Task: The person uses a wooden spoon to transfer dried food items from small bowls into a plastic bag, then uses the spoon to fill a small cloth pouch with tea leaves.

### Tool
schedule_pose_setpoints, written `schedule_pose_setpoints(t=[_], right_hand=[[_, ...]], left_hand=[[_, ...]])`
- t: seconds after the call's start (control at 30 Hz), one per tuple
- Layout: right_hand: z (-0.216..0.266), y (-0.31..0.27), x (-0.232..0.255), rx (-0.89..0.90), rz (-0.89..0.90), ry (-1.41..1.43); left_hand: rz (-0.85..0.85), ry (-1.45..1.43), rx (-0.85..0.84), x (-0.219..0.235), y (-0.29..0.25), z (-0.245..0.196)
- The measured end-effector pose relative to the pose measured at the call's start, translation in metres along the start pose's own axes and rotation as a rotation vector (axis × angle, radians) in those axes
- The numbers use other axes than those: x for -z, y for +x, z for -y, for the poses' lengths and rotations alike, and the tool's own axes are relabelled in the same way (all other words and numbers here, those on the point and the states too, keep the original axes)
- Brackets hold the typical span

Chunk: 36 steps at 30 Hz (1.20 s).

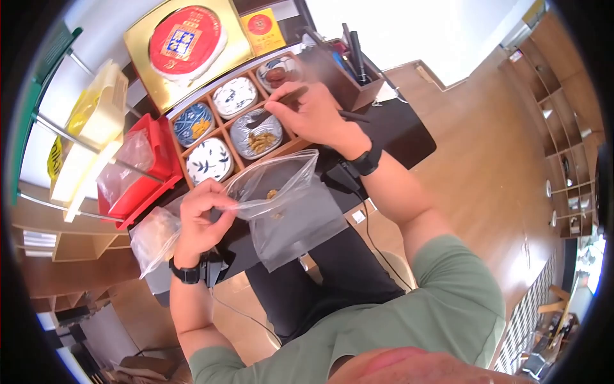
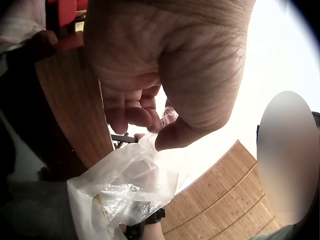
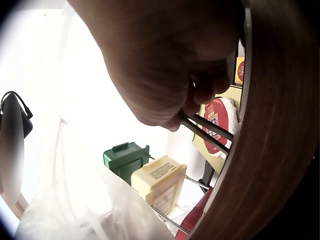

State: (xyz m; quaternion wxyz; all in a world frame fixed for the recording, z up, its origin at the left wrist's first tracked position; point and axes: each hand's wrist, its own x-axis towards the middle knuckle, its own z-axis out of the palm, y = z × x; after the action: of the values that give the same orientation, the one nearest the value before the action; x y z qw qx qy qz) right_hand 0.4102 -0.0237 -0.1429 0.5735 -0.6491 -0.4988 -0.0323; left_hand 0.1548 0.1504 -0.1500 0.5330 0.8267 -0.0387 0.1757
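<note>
In the head view, my left hand point(image 1: 206, 214) pinches the rim of a clear plastic bag point(image 1: 288, 227) between thumb and fingers. A few small brown pieces point(image 1: 273, 194) lie inside the bag, whose mouth gapes toward the box. The left wrist view shows the bag point(image 2: 122, 190) hanging below the thumb. My right hand point(image 1: 313, 115) grips slender dark tongs point(image 1: 259, 120), their two prongs point(image 3: 207, 135) showing in the right wrist view. One tip is over the grey patterned dish point(image 1: 240, 137), close above its golden-brown pieces point(image 1: 261, 142).
A divided wooden box point(image 1: 220, 131) holds several patterned dishes; one has dark red pieces point(image 1: 278, 78). Behind it stands a gold box point(image 1: 144, 45) with a red round label. A red bin point(image 1: 167, 150) is at left, a dark pen holder point(image 1: 358, 93) at right. Another plastic bag point(image 1: 153, 233) lies at left.
</note>
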Motion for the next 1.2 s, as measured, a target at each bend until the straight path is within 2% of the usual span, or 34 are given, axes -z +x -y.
schedule_pose_setpoints(t=[0.03,0.1,0.17,0.23,0.3,0.33,0.37,0.43,0.5,0.77,0.9,0.97,1.07,1.1,1.17,1.2], right_hand=[[0.001,0.0,0.0,-0.046,-0.008,0.035],[0.0,0.001,-0.001,-0.003,-0.029,0.049],[-0.003,0.003,-0.002,0.04,0.087,-0.04],[0.002,-0.002,0.001,-0.018,0.104,-0.043],[0.0,0.003,-0.002,0.107,-0.077,0.002],[-0.018,0.008,-0.005,0.333,-0.142,-0.073],[-0.009,0.002,0.001,0.126,-0.053,-0.204],[0.002,0.001,0.002,-0.018,0.07,-0.084],[-0.015,-0.001,-0.006,0.076,-0.041,-0.027],[-0.015,0.001,-0.002,0.065,0.031,0.01],[-0.007,-0.001,-0.001,0.072,-0.12,0.063],[-0.006,-0.003,0.0,0.026,-0.116,0.094],[-0.009,0.001,0.0,0.071,-0.005,-0.113],[-0.007,-0.001,-0.003,0.028,-0.001,-0.002],[-0.009,-0.001,-0.003,0.052,0.025,0.118],[-0.009,-0.001,-0.002,0.07,0.029,0.091]], left_hand=[[0.01,-0.008,-0.012,0.0,0.001,0.0],[-0.001,-0.012,0.026,-0.001,0.0,0.0],[0.003,-0.023,0.036,-0.002,0.003,-0.001],[-0.006,-0.037,0.042,-0.003,0.0,-0.002],[0.012,0.015,-0.006,-0.001,0.002,0.0],[0.022,0.071,-0.054,0.001,0.004,0.002],[0.029,0.135,-0.15,0.003,0.007,0.002],[0.001,0.039,-0.004,0.0,0.002,0.001],[0.015,0.0,-0.012,0.001,0.001,0.001],[0.02,-0.025,0.019,0.002,0.001,-0.004],[0.014,0.004,-0.004,0.001,0.001,-0.005],[0.021,-0.006,-0.008,0.002,0.002,-0.004],[0.028,0.014,-0.024,0.002,0.001,-0.002],[0.024,0.042,-0.04,0.001,0.002,0.0],[0.033,0.038,-0.086,0.0,0.004,0.001],[0.025,0.025,-0.056,-0.001,0.003,0.002]])
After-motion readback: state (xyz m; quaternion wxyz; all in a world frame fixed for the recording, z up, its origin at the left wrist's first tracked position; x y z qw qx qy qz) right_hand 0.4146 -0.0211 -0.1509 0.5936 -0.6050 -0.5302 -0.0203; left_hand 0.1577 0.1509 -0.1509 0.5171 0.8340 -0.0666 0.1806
